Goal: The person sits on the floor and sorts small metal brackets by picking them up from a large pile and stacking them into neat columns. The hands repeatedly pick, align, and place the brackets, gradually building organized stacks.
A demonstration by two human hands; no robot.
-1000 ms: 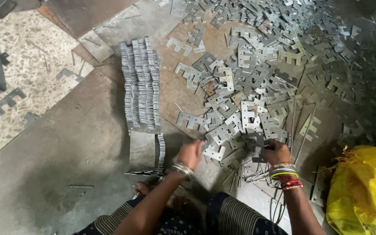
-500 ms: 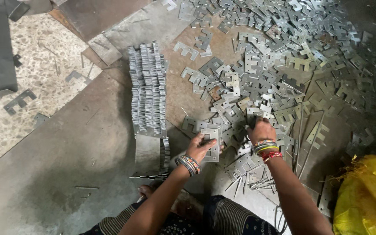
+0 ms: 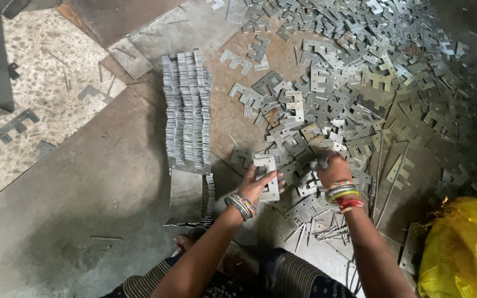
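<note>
- Left hand grips a small stack of stamped metal plates between thumb and fingers.
- Right hand, fingers curled, presses down into the loose plate pile just beside it.
- Left of the hands: a long row of stacked plates.
- Far right: a yellow sack.

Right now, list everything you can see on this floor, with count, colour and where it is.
Loose flat stamped metal plates: too many to count, grey, heaped across centre and upper right.
Stacked metal plates in neat rows: one long stack, grey, left of the heap.
Thin metal rods: several, grey, by the right wrist.
Yellow sack: one, lower right corner.
Speckled stone floor: upper left.
Bangles: multicoloured, both wrists.
Left hand: holding one grey plate.
Right hand: down in the heap, grip hidden.
</note>
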